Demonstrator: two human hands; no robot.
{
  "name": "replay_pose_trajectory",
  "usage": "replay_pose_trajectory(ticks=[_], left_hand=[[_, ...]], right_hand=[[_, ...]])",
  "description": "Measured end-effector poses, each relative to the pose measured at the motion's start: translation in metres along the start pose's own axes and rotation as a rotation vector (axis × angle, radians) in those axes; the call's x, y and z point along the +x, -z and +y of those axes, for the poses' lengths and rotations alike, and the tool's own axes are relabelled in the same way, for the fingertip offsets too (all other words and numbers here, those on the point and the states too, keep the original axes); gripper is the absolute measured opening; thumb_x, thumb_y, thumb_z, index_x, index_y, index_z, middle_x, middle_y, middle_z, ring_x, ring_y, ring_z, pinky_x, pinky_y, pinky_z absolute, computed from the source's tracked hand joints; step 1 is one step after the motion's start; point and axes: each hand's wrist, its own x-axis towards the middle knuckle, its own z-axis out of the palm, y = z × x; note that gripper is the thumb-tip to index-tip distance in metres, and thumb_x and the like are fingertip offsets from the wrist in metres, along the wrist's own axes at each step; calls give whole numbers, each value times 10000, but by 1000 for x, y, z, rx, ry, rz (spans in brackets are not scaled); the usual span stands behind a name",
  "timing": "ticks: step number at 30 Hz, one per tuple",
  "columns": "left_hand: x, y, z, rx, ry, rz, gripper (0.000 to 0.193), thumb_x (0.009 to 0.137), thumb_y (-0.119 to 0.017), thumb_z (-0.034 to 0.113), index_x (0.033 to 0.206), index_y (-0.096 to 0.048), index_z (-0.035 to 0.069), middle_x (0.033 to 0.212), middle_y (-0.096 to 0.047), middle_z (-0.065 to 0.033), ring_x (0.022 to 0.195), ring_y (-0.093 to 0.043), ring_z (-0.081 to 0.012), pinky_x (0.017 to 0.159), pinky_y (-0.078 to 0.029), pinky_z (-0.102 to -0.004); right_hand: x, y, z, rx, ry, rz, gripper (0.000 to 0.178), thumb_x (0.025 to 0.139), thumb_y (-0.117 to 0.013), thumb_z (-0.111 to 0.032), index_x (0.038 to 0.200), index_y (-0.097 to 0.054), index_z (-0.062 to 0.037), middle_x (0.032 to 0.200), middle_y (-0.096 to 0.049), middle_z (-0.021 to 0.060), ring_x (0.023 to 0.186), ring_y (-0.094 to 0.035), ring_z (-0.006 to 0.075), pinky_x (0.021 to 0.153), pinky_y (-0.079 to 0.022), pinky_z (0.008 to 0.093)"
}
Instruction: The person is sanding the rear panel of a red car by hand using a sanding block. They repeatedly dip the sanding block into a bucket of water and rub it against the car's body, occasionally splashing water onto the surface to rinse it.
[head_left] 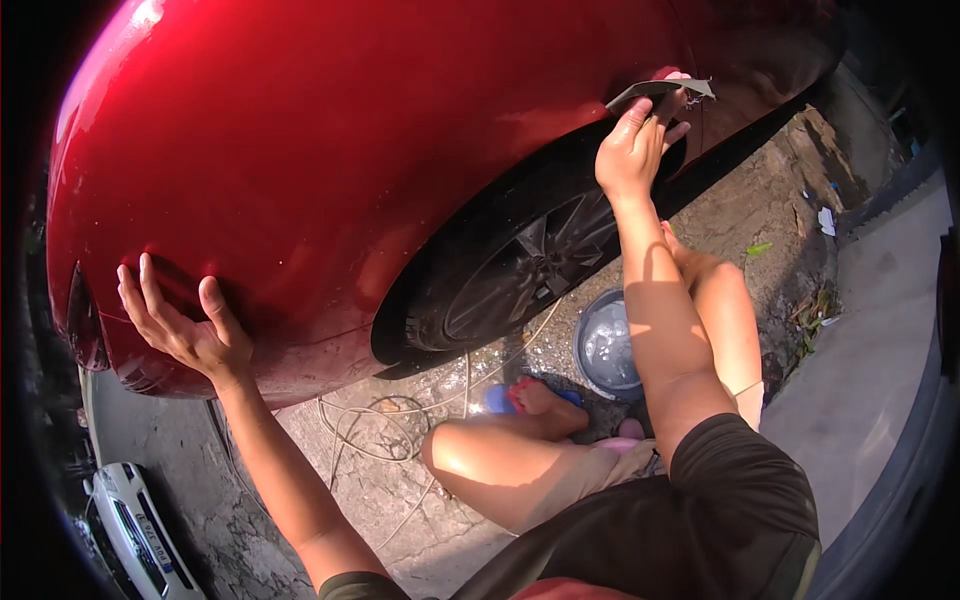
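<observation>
The right hand (pixel 632 150) pinches a grey sheet of sandpaper (pixel 660 90) against the red car body (pixel 350 130) at the wheel arch's upper edge, its long axis running left-right, slightly tilted. The left hand (pixel 185 325) lies flat on the bumper with fingers spread, holding nothing. A water basin (pixel 608 345) sits on the ground beside the tyre (pixel 520 260).

Licence plate (pixel 152 537) on the white car (pixel 135 520), lower left of the frame: small oblong, pale with dark characters, seen at a slant. Scrap of white litter (pixel 826 220), maybe a wrapper, on the ground at the right edge; too small to tell. No screens or signs in view.
</observation>
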Motion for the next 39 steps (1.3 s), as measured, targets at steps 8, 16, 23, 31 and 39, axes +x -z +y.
replay_pose_trajectory(ticks=[8,16,23,31,39], left_hand=[[-11,-1,-5,-66,-1,16,593,1034,-601,438,1455,-575,22,1579,-481,-183,1480,-422,-371,1227,-318,-525],[-37,-3,1,104,310,-103,774,1026,-458,667,1627,-363,188,1698,-275,-192,1565,-208,-456,1209,-144,-706],[-176,16,313,-879,276,-1055,519,910,-778,324,1338,-636,66,1388,-625,-238,1285,-598,-407,1104,-432,-530],[-319,41,474,-1348,-597,-2702,880,906,-778,330,1631,-316,141,1479,-587,-222,1346,-578,-359,1139,-434,-473],[-439,97,366,-1678,-561,-2852,896,981,-703,393,1680,-183,184,1458,-574,-256,1273,-619,-379,1050,-490,-464]], right_hand=[[-93,36,-95,985,-71,-233,704,1072,-379,-231,1653,-105,55,1726,-154,237,1596,-172,365,1287,-154,452],[-199,133,33,1240,-1380,-277,552,1034,-436,-123,1581,-401,-56,1531,-532,127,1388,-540,264,1206,-390,465],[-250,124,183,784,-1679,-145,324,1018,-589,13,1337,-545,-17,1247,-667,144,1153,-681,321,1039,-599,499],[-418,115,246,567,-2093,272,363,1055,-383,5,1333,-599,-86,1243,-677,145,1086,-699,295,978,-617,464],[-355,109,220,903,-1941,579,286,1015,-474,23,1227,-665,-10,1193,-687,127,1082,-687,283,943,-634,468]])
